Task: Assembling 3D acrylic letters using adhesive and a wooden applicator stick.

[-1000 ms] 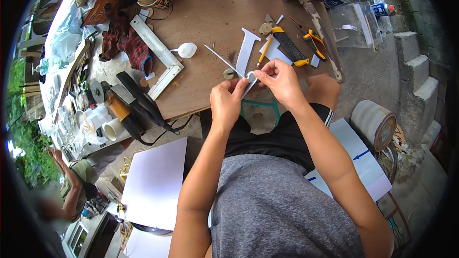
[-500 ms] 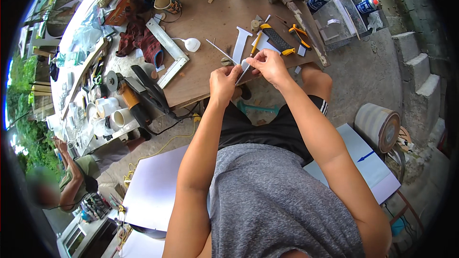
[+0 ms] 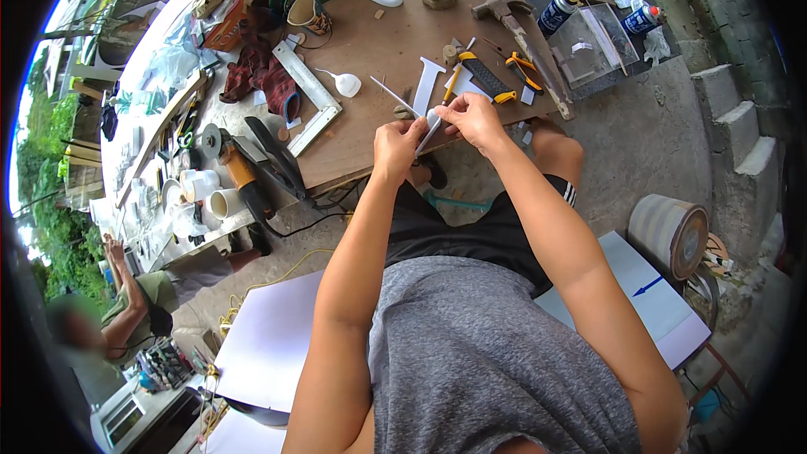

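Over the table's near edge, my left hand and my right hand are pinched close together. Between their fingertips is a small white piece, its shape partly hidden. A thin white strip sticks out far-left from my left fingers, which close on it. Just beyond lies a flat white cut-out with a wider end. Beside it rest a slim yellow-handled tool, a black-and-yellow handled tool and orange-and-black pliers.
The brown wooden table carries a hammer, a metal square, a white nozzle bottle and a paper cup. An angle grinder lies at left. Spray cans stand far right. Another person is at far left.
The view has shifted slightly, so the table and its things appear a little lower and to the right. Both hands keep nearly the same pinch on the white pieces.
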`<state>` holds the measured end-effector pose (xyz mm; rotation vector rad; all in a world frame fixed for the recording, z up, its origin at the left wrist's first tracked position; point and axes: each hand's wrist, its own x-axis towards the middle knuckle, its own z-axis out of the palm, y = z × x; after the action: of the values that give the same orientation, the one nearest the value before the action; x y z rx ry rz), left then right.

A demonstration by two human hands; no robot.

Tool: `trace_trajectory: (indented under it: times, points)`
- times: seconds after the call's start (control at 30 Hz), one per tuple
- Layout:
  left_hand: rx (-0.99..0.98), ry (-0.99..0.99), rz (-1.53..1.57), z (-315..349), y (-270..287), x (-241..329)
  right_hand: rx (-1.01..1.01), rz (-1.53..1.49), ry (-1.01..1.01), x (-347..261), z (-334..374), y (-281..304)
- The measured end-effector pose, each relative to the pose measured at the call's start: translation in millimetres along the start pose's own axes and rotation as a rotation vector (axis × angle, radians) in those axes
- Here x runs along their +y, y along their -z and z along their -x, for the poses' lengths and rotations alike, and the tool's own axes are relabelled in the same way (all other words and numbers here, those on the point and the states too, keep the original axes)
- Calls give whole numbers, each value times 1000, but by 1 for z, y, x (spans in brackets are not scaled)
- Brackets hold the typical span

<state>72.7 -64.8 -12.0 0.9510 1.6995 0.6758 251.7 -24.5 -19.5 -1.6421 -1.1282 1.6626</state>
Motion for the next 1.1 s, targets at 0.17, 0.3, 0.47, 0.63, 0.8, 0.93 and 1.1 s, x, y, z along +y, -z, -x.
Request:
trace_trajectory:
  times: [0.17,0.3,0.47,0.63,0.8,0.93,1.1]
  points:
    - [-3,11,-6,3,0,4,-3,5,1,1,1,1]
    - [2,7,-5,4,1,2,1,-44,28,5,0,-1]
    - [16,17,-16,5,1,5,4,-61,46,8,-2,-2]
    - [25,23,-25,3,2,9,-1,-84,28,3,-5,-1]
    - [5,-50,-37,-5,-8,2,51,-31,29,-2,-1,8]
    - [12,-95,-121,-10,-1,-14,58,117,86,7,-1,0]
    - [6,-104,13,8,10,-10,54,27,102,18,-2,-18]
